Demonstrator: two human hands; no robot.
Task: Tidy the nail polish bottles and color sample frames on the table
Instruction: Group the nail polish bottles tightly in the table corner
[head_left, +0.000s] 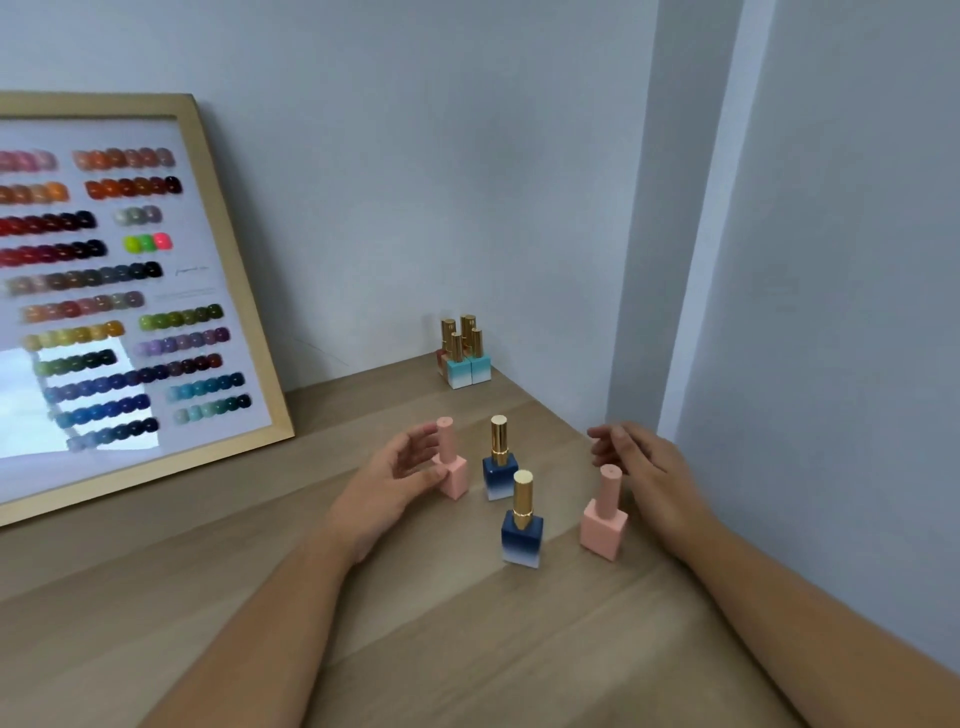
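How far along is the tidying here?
Done: four bottles stand grouped in the corner, and the sample frame leans against the wall. In hand: the left grip curves around a pink bottle; the right grip hovers open. Left: two blue bottles and another pink bottle stand scattered.

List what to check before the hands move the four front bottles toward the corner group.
1. Front bottles upright: ok; left pink bottle, far blue bottle, near blue bottle and right pink bottle all stand.
2. Left hand grip on left pink bottle: cannot tell; thumb at its base.
3. Right hand free: ok; open behind right pink bottle.
4. Corner group standing: ok.
5. Sample frame apart from bottles: ok; leans on wall.
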